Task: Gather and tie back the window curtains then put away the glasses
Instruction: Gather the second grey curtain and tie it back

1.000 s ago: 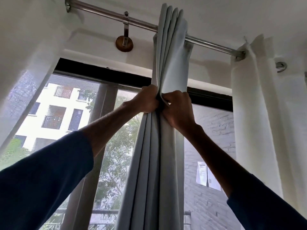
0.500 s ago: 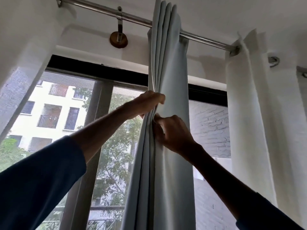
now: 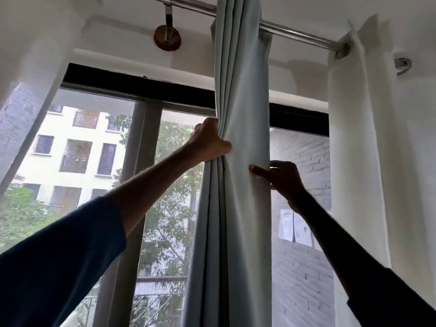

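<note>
surroundings: a metal rod (image 3: 295,34) runs across the top of the window, held by a bracket on a round wooden mount (image 3: 167,40) fixed to the white wall. at the rod's right end hangs a white curtain (image 3: 354,138), bunched into a narrow column. just right of it a small metal hook (image 3: 403,66) sits on the wall. below the rod is a dark window frame (image 3: 141,83) with a grey mullion (image 3: 141,142) left of centre. through the glass: a pale building (image 3: 77,147), green trees (image 3: 169,208), and at right a painted brick wall (image 3: 304,149) with papers (image 3: 295,228) stuck on it.

task item: the grey curtain (image 3: 245,90) hangs from the rod's middle stretch, between the mount and the white curtain, gathered in vertical pleats. it blocks the central strip of the window and hides the rod where it crosses.

hands: both arms are raised, dark blue sleeves (image 3: 59,267) ending at mid-forearm. the left hand (image 3: 207,142) is clenched round the pleats at the grey curtain's left edge, its fingers wrapped behind the cloth and out of sight. the right hand (image 3: 283,177), a little lower, grasps the curtain's right edge: the thumb (image 3: 257,170) lies across the front of the cloth and the fingers curl behind the edge. the two hands are apart, with a smooth width of cloth between them.
</note>
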`<state>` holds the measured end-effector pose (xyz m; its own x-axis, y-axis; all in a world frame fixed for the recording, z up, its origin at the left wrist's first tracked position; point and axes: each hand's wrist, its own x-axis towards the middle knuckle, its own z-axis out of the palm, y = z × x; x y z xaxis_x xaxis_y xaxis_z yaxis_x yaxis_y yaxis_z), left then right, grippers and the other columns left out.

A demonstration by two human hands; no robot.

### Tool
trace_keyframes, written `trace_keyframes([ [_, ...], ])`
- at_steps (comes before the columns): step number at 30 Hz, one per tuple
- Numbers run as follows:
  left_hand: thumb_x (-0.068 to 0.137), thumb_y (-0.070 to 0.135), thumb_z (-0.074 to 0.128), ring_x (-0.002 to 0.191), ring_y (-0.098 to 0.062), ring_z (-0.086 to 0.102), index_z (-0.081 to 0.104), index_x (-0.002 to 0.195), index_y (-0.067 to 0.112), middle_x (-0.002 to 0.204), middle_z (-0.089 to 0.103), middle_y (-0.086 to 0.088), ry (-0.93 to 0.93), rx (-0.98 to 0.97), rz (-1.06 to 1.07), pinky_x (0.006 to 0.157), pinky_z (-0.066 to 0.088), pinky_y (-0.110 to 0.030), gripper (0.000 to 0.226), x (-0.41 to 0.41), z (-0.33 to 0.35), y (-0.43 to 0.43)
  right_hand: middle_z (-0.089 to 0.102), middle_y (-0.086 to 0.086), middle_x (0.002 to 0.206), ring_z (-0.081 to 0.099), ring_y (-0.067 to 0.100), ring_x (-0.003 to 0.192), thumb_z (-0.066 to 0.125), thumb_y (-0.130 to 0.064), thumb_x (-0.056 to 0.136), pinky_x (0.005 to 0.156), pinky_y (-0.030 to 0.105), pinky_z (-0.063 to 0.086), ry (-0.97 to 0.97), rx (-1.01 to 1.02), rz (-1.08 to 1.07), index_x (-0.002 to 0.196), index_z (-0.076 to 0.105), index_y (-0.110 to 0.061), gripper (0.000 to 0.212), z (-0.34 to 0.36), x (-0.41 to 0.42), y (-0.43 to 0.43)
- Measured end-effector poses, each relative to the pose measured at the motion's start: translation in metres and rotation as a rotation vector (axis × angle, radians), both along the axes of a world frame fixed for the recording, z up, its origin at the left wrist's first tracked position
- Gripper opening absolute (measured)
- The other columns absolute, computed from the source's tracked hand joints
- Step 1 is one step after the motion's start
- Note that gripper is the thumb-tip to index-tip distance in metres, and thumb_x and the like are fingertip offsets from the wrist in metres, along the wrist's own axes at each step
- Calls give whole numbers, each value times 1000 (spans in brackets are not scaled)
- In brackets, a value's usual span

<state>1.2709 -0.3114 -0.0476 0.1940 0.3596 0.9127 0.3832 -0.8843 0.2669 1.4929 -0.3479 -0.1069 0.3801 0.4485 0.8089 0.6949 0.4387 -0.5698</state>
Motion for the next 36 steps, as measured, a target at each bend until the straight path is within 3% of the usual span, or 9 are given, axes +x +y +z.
trace_keyframes([
  [3,78,25,74,102,-23,46,52,114,2,103,49,-8,28,30,59,75,38,-29,48,2,-12,0,76,-2,89,71,18,75,80,-32,81,74,39,60,-125,287,-269,99,77,-16,25,-21,-17,6],
  [7,80,26,73,107,-30,48,47,118,3,111,49,-15,111,69,144,74,36,-32,52,10,-24,1,69,8,110,67,19,77,69,-9,91,62,33,55,-373,557,-336,116,70,-8,24,-42,-53,11],
  [16,95,21,52,59,-12,40,42,85,11,73,43,0,127,-101,-41,47,28,-24,17,14,-37,2,58,2,117,64,23,62,63,-8,81,54,30,52,-680,346,-390,135,59,-15,55,-72,-92,-1],
  [20,97,61,38,42,-14,37,46,58,18,42,35,10,68,-284,-248,46,30,-16,59,16,-37,3,55,-6,120,60,8,57,52,-25,99,56,22,45,-727,280,-242,128,61,-20,31,-82,-89,-2],
  [24,85,47,68,77,-19,45,49,95,9,79,45,2,45,-124,-48,56,35,-26,44,19,-43,12,70,-4,92,68,12,67,60,-24,101,58,32,55,-456,300,176,93,73,-11,19,-64,-62,-1],
  [28,89,28,68,84,-17,40,35,100,12,81,35,6,78,-108,-31,61,37,-29,39,18,-46,7,75,-6,114,72,12,97,79,-26,87,82,45,62,-207,277,121,116,75,-20,30,-34,-10,15],
  [30,90,31,68,82,-13,40,33,103,13,83,35,6,84,-142,-80,62,38,-27,42,14,-46,6,71,1,125,68,17,113,82,-40,80,100,42,55,7,110,275,132,65,-16,60,-22,3,24],
  [32,90,31,68,82,-6,41,34,114,11,90,39,8,87,-203,-143,58,36,-18,46,7,-45,4,69,7,130,64,23,122,73,-38,89,110,43,47,130,-106,584,135,63,-12,54,-20,4,31],
  [36,89,35,70,106,-12,46,35,133,6,114,44,1,53,-300,-235,69,40,-20,63,-6,-46,3,73,10,121,72,23,105,55,-31,100,91,36,60,278,-258,901,127,68,-12,36,-33,-14,32],
])
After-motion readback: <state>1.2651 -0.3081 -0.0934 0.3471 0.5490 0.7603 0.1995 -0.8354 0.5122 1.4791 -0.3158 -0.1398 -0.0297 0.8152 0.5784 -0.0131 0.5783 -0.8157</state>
